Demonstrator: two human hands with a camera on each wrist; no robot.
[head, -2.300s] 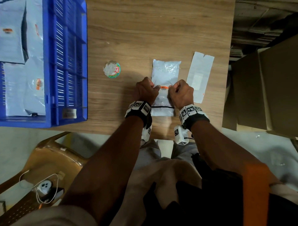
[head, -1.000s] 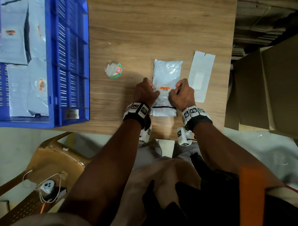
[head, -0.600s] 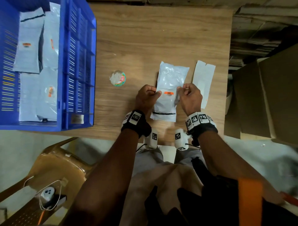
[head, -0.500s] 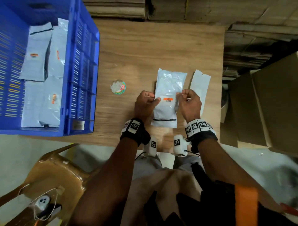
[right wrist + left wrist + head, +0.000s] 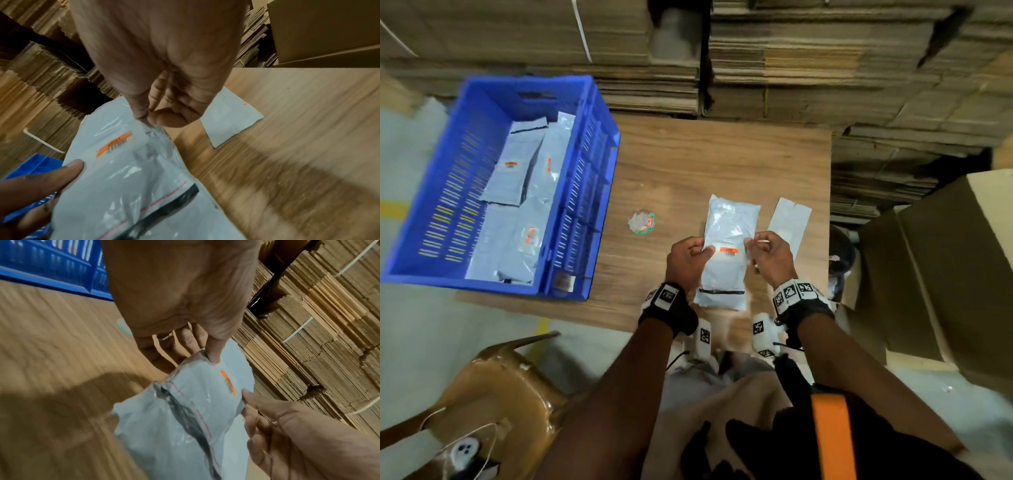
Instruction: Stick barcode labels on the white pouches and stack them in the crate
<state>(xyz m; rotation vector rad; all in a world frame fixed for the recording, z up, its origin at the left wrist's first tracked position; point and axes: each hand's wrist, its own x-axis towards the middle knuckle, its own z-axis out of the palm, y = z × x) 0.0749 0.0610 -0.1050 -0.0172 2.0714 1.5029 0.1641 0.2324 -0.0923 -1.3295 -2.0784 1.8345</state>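
Observation:
A white pouch [image 5: 726, 253] with an orange barcode label [image 5: 728, 251] is held just above the wooden table [image 5: 688, 164]. My left hand [image 5: 688, 260] pinches its left edge, thumb on top. My right hand [image 5: 768, 255] pinches its right edge between thumb and forefinger. In the left wrist view the pouch [image 5: 185, 418] hangs from the thumb, label [image 5: 227, 382] visible. The right wrist view shows the pouch [image 5: 127, 178], its label [image 5: 114, 144] and the pinch at its edge. The blue crate [image 5: 571, 205] at the left holds several labelled pouches [image 5: 506, 168].
A white label backing sheet [image 5: 787, 226] lies right of the pouch. A round sticker roll [image 5: 642, 222] sits between crate and pouch. Stacked flat cardboard [image 5: 825, 68] lines the far side, an open carton [image 5: 945, 267] stands at right, a brown plastic chair [image 5: 493, 394] at lower left.
Both hands moved from pressing the label flat to pinching the pouch's side edges and lifted it off the table. The head view tilted up, showing the crate and cardboard stacks.

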